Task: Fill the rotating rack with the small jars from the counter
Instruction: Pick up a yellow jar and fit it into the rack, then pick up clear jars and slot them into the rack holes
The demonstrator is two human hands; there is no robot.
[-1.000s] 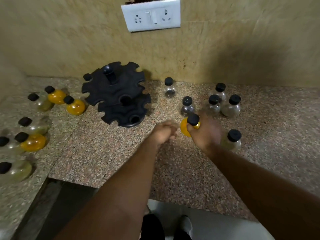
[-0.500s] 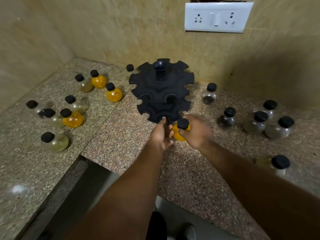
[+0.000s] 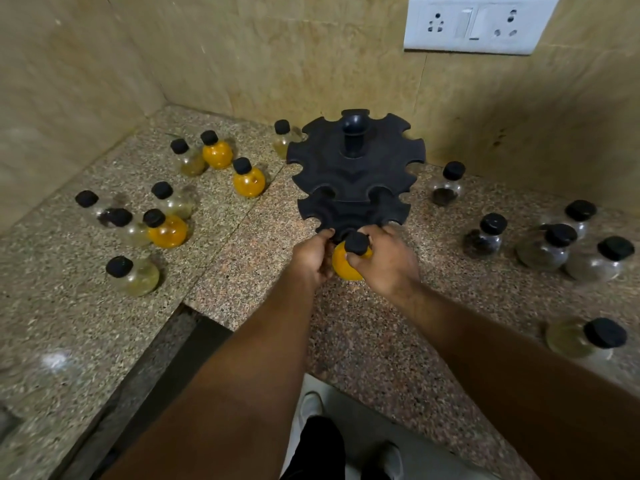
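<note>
Speckled granite counter (image 3: pixel 242 258) in a corner, beige tiled walls, white socket plate (image 3: pixel 478 24) at the upper right of the frame. Black rack (image 3: pixel 353 174), two notched tiers and a centre post, sits at centre frame; every slot I can see is empty. My right hand (image 3: pixel 384 261) is clamped on a yellow jar (image 3: pixel 348 265), fingers round the neck just under its black cap, right at the front edge of the lower tier. My left hand (image 3: pixel 310 254) is curled, fingertips touching the rack's lower rim and the jar's side; looks like it's steadying, can't tell if it's actually gripping anything. Rest of the jars still stand on the counter: a bunch of clear and yellow ones at left of frame, clear and dark ones at right. Step in hand, I'd say: slide the neck into the front notch. To do it well, I'd keep the jar upright, line the neck up with the notch mouth, hold the tier from spinning with the left hand, push in level till the cap sits above the rim, then let go.
</note>
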